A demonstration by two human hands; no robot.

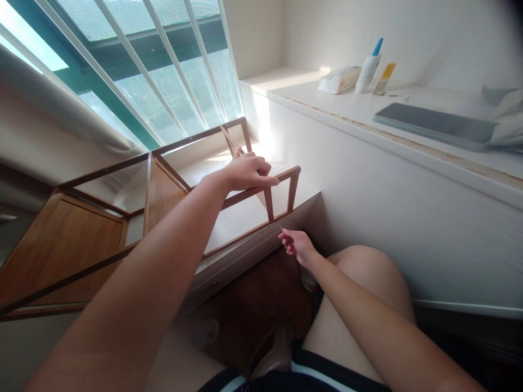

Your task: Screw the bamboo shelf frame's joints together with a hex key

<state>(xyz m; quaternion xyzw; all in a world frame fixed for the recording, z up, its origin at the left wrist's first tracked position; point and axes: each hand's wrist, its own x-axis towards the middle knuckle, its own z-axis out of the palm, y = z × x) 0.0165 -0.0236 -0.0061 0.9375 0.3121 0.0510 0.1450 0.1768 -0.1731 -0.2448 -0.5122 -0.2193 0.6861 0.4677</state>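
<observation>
- Nearest the camera, the left forearm runs up from the bottom-left corner. Dark shorts [302,375] with a white stripe are cut off by the lower edge, and a bare knee [359,272] rises just right of the right hand.
- The left hand [247,171] has its fingers curled together over an upper rail of the wooden rack [81,239], gripping the bar. The thumb is hidden behind the rail.
- The wooden rack lies tipped on its side, spreading left of and below the left hand. Thin bars and two solid panels bound its open compartments, and the pale sill shows through them.
- The right hand [297,246] is below and a little right of the left hand, with its fingertips pinched on a thin metal rod [279,226]. The rod's tip points up and left, just beside the rack's lowest rail. Whether it touches the rail cannot be told.
- Just under the right wrist, a clear rounded object [308,279] is mostly hidden by the arm, and too little shows to tell what it is.
- Well beyond both hands, up and to the right, a white ledge [327,103] carries a soft pale packet [339,80]. Beside the packet stand an upright white tube with a blue cap [368,71] and a smaller yellow-capped tube [384,79]. Their contents cannot be seen.
- Farther right on the ledge lies a dark flat slab [437,124]. Its far end meets a pale cloth [506,114] that the frame edge cuts off.
- Above and left of the left hand, white window bars [163,65] slant across the glass.
</observation>
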